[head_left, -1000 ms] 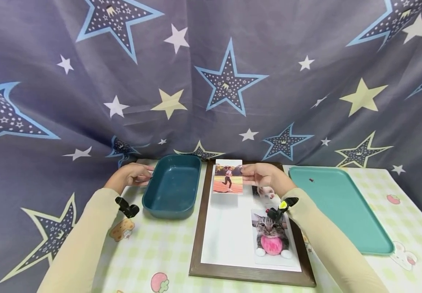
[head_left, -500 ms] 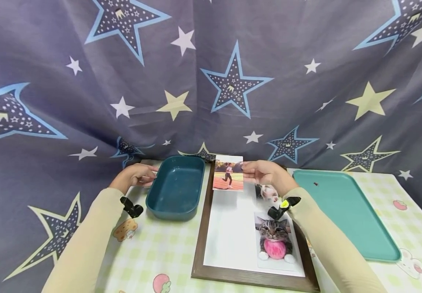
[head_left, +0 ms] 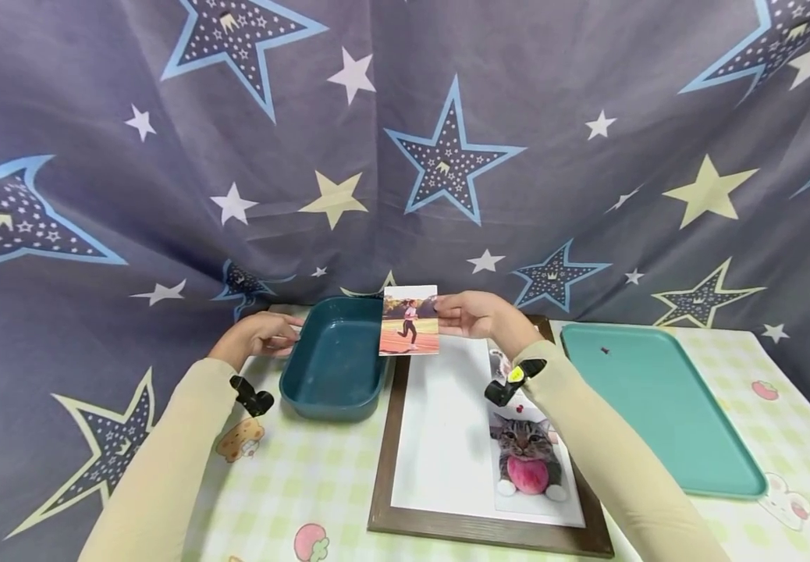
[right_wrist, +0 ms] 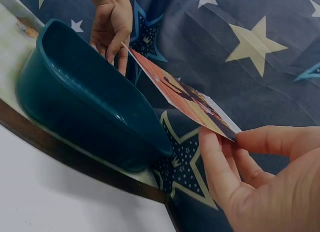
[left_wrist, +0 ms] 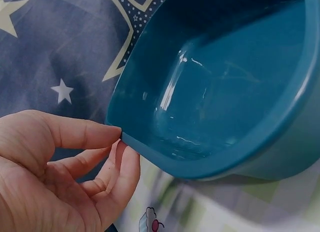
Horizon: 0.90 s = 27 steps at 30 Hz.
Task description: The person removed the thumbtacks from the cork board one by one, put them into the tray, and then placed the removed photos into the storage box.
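My left hand pinches the left rim of a dark teal plastic bin between thumb and fingers. The bin's inside looks bare in the left wrist view. In my right hand a printed photo of a runner on a track is pinched by its right edge, thumb on top and fingers below. Held in the air, the photo overlaps the bin's right rim in the head view. Below the right arm lies a brown-framed whiteboard bearing a photo of a cat with a pink ball.
A second photo on the board is partly hidden by the right wrist. Right of the board lies a light teal tray with a small dark red piece on it. A star-patterned curtain hangs behind the checked tablecloth.
My right hand has carried the runner photo left and slightly up, from over the board to the bin's right rim. The left hand keeps its hold on the bin.
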### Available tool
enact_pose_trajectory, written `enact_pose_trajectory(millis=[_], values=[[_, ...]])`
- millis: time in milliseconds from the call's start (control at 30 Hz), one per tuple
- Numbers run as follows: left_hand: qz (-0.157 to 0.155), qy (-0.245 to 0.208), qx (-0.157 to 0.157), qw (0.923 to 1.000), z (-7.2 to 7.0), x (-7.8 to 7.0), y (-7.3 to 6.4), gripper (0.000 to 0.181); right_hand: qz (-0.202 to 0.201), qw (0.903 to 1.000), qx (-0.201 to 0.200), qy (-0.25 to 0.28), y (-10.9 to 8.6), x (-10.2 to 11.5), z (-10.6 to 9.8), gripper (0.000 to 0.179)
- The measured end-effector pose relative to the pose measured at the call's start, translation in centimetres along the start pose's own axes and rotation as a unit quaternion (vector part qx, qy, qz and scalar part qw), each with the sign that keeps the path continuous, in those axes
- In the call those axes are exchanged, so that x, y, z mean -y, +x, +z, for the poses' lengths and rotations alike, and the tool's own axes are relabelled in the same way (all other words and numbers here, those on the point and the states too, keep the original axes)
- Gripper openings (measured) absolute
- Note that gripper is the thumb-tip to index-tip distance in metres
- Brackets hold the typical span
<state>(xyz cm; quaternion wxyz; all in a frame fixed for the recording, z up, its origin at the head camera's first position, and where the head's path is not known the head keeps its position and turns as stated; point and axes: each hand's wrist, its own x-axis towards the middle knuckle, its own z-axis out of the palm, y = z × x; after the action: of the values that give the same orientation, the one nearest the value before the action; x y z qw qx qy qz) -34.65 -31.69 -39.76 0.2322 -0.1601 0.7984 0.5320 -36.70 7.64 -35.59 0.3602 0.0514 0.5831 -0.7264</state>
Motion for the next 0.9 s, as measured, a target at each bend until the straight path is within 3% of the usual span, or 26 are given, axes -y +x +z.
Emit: enact_pose_trajectory(millis=[333,633,800,900], values=[[0.012,0.015,0.013,0.9997,-0.1,-0.3,0.1,0.065,0.001,0.9999,-0.012,0.0,0.8,0.8,1.9,0.049],[0.017,0.012,0.019,0.9996,-0.3,-0.6,-0.1,0.068,0.012,0.9995,-0.025,-0.018,2.1,1.3,3.6,0.038],[0.017,0.029,0.016,0.9993,-0.3,-0.7,-0.2,0.066,0.02,0.9992,-0.031,-0.016,3.3,0.7,5.1,0.019],[0.011,0.04,0.018,0.999,-0.2,-0.6,-0.2,0.066,0.023,0.9991,-0.032,-0.014,3.7,0.1,6.1,0.02]])
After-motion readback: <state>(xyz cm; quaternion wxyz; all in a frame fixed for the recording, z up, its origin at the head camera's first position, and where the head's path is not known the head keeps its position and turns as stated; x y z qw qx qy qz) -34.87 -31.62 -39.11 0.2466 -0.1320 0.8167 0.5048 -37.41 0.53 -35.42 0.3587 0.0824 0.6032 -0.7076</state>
